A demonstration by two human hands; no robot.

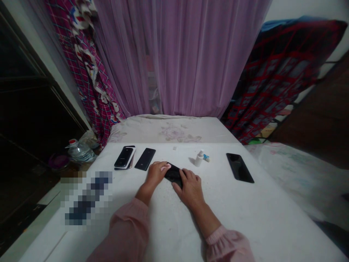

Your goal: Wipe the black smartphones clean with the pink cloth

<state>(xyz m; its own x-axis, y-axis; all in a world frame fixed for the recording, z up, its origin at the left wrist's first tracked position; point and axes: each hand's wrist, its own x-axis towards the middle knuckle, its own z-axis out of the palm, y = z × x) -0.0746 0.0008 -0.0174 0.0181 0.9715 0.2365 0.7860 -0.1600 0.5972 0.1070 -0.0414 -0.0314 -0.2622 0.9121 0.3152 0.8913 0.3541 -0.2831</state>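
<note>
A black phone (173, 173) lies on the white table (245, 214) between my two hands. My left hand (156, 173) rests on its left end, fingers curled over it. My right hand (190, 186) grips its near right end, fingers wrapped round the edge. Both wrists come out of pink sleeves. A small white bottle (199, 158) stands just beyond my right hand, with a small blue-and-white object (206, 158) beside it.
Left of my hands lie a black phone (145, 159) and a stack of two phones (125, 157). Another black phone (239, 167) lies to the right. A purple curtain (177, 54) hangs behind the table. A plastic water bottle (80, 151) sits off the left edge.
</note>
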